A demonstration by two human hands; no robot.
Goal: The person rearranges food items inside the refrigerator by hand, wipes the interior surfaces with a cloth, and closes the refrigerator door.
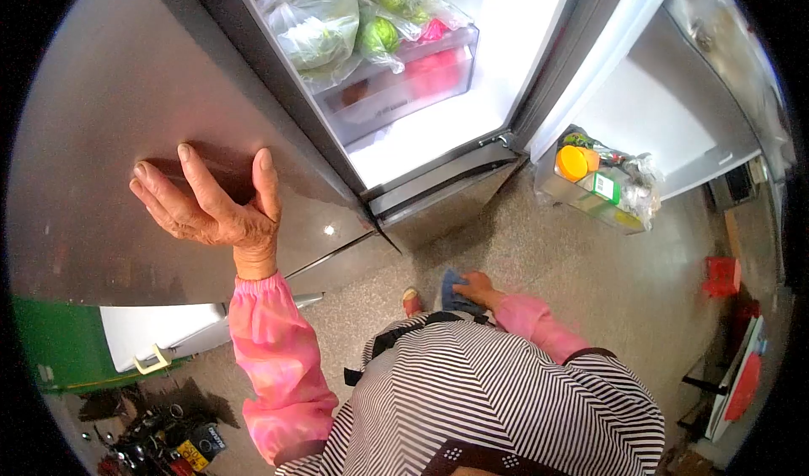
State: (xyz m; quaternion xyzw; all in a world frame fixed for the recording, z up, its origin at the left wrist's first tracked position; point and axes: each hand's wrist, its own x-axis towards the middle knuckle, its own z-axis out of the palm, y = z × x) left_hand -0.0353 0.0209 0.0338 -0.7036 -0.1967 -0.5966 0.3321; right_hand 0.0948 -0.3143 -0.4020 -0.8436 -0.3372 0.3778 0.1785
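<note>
My left hand (215, 202) lies with spread fingers against the closed grey door (109, 215) of a fridge. Low beside my body, my right hand (478, 289) grips a blue-grey cloth (455, 293). To the right of the closed door the fridge compartment (514, 46) stands open and lit. Inside it, a clear drawer (400, 105) sits beneath a plastic bag of greens (316, 29) and a bagged round green vegetable (379, 36). The other door (640, 88) is swung out to the right.
A door shelf (590, 193) carries a jar with an orange lid (573, 164) and several packets. On the right are a red object (722, 276) and a leaning white board (731, 383). A white box (156, 334) and dark clutter (152, 442) lie at lower left.
</note>
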